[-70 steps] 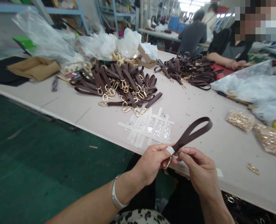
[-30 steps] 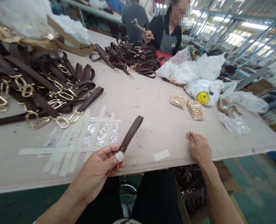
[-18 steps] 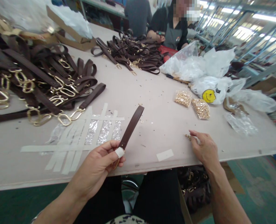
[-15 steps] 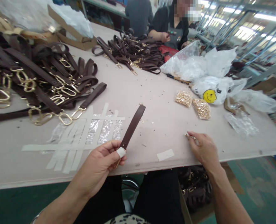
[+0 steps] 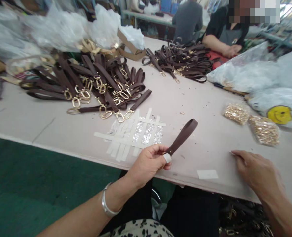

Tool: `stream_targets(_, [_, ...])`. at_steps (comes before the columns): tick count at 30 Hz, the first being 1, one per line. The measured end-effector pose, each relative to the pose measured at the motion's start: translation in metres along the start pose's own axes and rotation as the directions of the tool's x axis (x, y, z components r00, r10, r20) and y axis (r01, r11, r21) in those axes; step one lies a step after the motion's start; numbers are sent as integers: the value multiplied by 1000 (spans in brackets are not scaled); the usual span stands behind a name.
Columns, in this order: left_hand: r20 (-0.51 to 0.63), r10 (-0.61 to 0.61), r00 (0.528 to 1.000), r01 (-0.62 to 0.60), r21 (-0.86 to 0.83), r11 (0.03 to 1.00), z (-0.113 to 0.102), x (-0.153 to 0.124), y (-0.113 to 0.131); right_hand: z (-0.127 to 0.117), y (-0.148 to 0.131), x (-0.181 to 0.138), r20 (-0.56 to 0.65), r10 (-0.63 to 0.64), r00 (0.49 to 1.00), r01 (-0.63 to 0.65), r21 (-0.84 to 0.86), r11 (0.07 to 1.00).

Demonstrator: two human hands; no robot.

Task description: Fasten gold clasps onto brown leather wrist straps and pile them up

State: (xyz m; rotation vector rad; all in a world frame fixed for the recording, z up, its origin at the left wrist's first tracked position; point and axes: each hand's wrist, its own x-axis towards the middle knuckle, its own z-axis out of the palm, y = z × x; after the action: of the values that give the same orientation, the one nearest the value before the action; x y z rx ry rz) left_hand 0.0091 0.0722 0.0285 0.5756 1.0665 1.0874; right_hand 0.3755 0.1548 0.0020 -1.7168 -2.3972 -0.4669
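My left hand [image 5: 152, 163] is closed around the lower end of a dark brown wrist strap [image 5: 182, 136]. The strap's loop points up and to the right, clear of the tabletop. White tape wraps the thumb, and the strap's end fitting is hidden in my fingers. To the right, my right hand [image 5: 259, 171] is low over the table, thumb and forefinger drawn together; whatever they hold is hidden. Two clear bags of small gold fittings [image 5: 236, 113] lie beyond it. A pile of brown straps with gold oval clasps [image 5: 108, 75] spreads across the left of the table.
Tape strips over clear plastic [image 5: 146, 131] are stuck to the table [image 5: 69, 131]. A white paper slip [image 5: 207, 174] lies near the front edge. Another strap heap [image 5: 182, 61] sits farther back, near a seated person [image 5: 222, 36]. White plastic bags [image 5: 279, 102] stand at the right.
The view has swung left, so the table's contents appear farther right. My left hand still holds the strap. The small gold piece seen at my right fingertips no longer shows.
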Motion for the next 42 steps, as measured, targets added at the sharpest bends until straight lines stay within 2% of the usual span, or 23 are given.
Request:
stream_targets(2, [6, 15, 1000, -15, -10, 1000, -1, 1, -3, -6, -22, 0, -67, 140, 988, -120, 239, 964])
stream_targets(5, [26, 43, 999, -42, -31, 999, -2, 3, -10, -24, -79, -1, -14, 293, 956, -222, 620, 753])
stream_targets(7, [28, 68, 997, -67, -35, 997, -2, 3, -14, -36, -124, -1, 14, 286, 958, -193, 770, 608])
stream_targets(8, [27, 81, 996, -80, -31, 996, -2, 3, -15, -40, -145, 1, 3, 261, 965, -155, 811, 564])
stream_targets(10, [27, 111, 993, -111, -4, 994, -2, 2, -17, -46, -177, 5, -55, 180, 982, -48, 851, 523])
stream_targets(12, [33, 143, 989, -144, 31, 989, -2, 1, -19, -48, -197, 9, -116, 92, 989, 50, 847, 530])
stream_targets(17, [26, 223, 974, -224, 100, 969, -3, -1, -24, -51, -203, 15, -176, -3, 984, 139, 769, 624])
stream_targets(23, [39, 388, 921, -377, 335, 863, -5, -7, -28, -64, -199, 16, -226, -137, 964, 257, 677, 690])
stream_targets(29, [82, 518, 852, -492, 465, 736, -4, -11, -30, -71, -201, 13, -232, -132, 964, 256, 653, 713])
stream_targets(33, [110, 567, 817, -540, 493, 682, -4, -12, -32, -72, -203, 9, -215, -97, 972, 215, 638, 739])
stream_targets(37, [120, 572, 811, -554, 472, 686, -5, -13, -32, -68, -204, 3, -144, 32, 989, 74, 673, 736])
stream_targets(39, [129, 568, 813, -556, 461, 692, -6, -13, -32, -66, -206, 1, -79, 91, 993, -6, 722, 692])
stream_targets(42, [135, 571, 810, -566, 440, 697, -8, -14, -31, -62, -209, 1, 7, 155, 988, -91, 833, 546])
